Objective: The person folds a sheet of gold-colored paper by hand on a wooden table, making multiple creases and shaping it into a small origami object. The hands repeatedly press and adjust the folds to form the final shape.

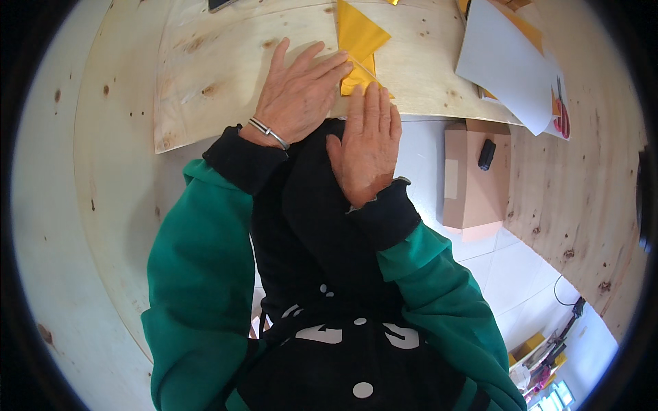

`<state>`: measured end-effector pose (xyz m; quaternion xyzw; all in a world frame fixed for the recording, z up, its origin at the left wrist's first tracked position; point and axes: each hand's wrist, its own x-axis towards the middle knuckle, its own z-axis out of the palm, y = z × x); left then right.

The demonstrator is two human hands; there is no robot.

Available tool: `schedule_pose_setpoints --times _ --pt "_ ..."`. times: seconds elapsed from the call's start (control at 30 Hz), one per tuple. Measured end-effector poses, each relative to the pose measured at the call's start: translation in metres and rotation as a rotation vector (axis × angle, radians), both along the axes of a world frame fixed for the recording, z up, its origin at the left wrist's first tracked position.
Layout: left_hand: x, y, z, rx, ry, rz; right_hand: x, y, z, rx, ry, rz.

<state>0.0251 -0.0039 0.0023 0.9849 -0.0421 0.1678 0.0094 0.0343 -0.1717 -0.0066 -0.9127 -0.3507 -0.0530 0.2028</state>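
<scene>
A folded piece of yellow paper (362,33) lies on the plywood table in front of me, its upper part a wide triangle and its lower part smaller and creased. My left hand (303,95) reaches over from the left with spread fingers; its fingertips rest on the paper's left side, near the middle. A metal bracelet circles that wrist. My right hand (371,138) lies palm down at the table's front edge, fingers straight and nearly together, the fingertips at the paper's lower edge. Neither hand grips anything. What lies beneath the fingertips is hidden.
To the right, a white sheet (506,67) lies over orange paper, beside red-handled scissors (562,115). Below the table edge stands a cardboard box (486,190) with a small black object (487,154) on it. Part of a dark device (222,4) shows at the top left.
</scene>
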Motion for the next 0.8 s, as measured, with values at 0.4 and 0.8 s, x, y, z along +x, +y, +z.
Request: schedule_pose_setpoints --times 0.4,0.8 --pt "-0.006 -0.011 0.010 -0.135 0.079 -0.010 0.007 -0.020 0.013 0.072 0.038 -0.086" --pt "-0.038 -0.041 0.028 -0.286 -0.230 0.059 -0.015 -0.080 0.045 0.492 0.228 -0.162"
